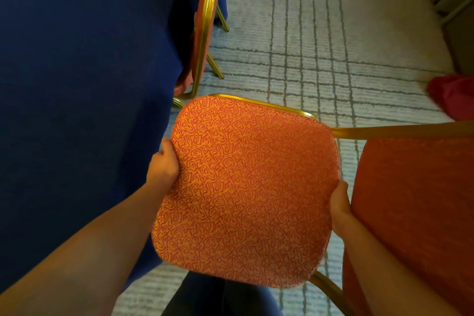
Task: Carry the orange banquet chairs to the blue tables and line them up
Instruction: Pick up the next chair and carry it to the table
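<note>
- Blue table (84, 84) — its cloth fills the left side of the view and hangs to the floor. The drape lies just beside the left edge of the held seat.
- Carpet (320, 33) — pale grey with a dark grid of lines. It covers the floor from the table to the wall at upper right.
- Orange chair (243, 192) — centre of the view, seat up, between the two hands. Its left edge is next to the blue cloth. The patterned seat is rimmed by a gold frame on the far side, and its orange backrest (410, 213) rises on the right. Whether the legs touch the carpet cannot be told.
- Second chair (205, 33) — same orange and gold, beyond the held seat, pushed in against the blue cloth. Its frame base lies close to the far left corner of the held seat.
- Left hand (164, 164) — clamped on the seat's left edge, fingers curled round the padding; the fingertips are hidden underneath.
- Right hand (338, 202) — grips the seat's right edge in the gap between seat and backrest, thumb on the edge. The fingers are out of sight below.
- Red item (451, 95) — blurred, at the right margin on the carpet, well apart from the hands.
</note>
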Demonstrator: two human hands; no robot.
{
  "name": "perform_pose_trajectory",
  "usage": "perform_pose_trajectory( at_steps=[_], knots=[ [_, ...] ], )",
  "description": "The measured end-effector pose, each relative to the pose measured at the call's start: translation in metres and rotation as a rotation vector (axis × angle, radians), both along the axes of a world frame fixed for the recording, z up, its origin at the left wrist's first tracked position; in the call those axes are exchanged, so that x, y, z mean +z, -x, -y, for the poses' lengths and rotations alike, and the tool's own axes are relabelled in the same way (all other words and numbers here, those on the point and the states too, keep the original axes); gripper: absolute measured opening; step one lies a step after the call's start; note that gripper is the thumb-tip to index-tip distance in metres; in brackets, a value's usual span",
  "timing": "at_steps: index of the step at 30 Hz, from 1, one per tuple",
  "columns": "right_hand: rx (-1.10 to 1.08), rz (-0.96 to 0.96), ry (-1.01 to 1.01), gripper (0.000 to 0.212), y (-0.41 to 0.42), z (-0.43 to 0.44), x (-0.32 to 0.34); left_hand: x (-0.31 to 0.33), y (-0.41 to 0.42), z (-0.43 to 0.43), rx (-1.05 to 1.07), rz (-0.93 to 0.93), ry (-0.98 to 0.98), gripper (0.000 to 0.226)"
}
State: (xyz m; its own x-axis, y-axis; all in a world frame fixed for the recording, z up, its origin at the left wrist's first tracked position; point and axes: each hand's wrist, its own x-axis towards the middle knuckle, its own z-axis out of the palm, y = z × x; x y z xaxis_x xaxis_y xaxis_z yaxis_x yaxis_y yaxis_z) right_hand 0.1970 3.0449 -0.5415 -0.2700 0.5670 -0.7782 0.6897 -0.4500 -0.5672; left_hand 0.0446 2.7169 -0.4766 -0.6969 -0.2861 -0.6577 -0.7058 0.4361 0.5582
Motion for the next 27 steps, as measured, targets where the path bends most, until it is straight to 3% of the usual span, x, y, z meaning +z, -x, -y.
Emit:
perform_pose_trajectory(
  at_steps=[5,20,24,27],
  knots=[
    [0.008,0.094,0.025,0.076,0.049,-0.012,-0.074,-0.076,0.047,-0.010,0.049,0.050,0.105,0.081],
    [0.077,0.172,-0.002,0.058,0.126,-0.030,-0.224,-0.247,0.107,-0.028,0.174,0.081,0.217,0.079],
    [0.067,0.188,0.023,0.066,0.125,-0.028,-0.248,-0.271,0.107,-0.029,0.173,0.090,0.253,0.079],
    [0.073,0.236,0.036,0.089,0.121,-0.026,-0.261,-0.290,0.106,-0.027,0.160,0.115,0.272,0.080]
  ],
)
